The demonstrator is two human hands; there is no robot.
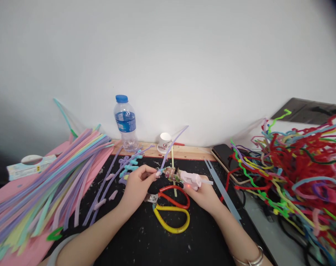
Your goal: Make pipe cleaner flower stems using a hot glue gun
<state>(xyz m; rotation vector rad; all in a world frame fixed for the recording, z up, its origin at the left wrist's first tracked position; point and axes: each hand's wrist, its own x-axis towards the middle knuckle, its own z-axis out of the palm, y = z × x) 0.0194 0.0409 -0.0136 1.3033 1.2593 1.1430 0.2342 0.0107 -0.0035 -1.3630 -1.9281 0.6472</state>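
The left fingers (pixel 156 173) pinch a purple pipe cleaner (pixel 173 145); the right fingers (pixel 190 184) wrap a hot glue gun (pixel 190 178). Scissors (pixel 172 210) lie below both.

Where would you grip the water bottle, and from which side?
Around the label of the water bottle, coming from the front, would likely work best: the bottle stands upright with the wall behind it, and its label sits above the fuzzy coils lying in front.
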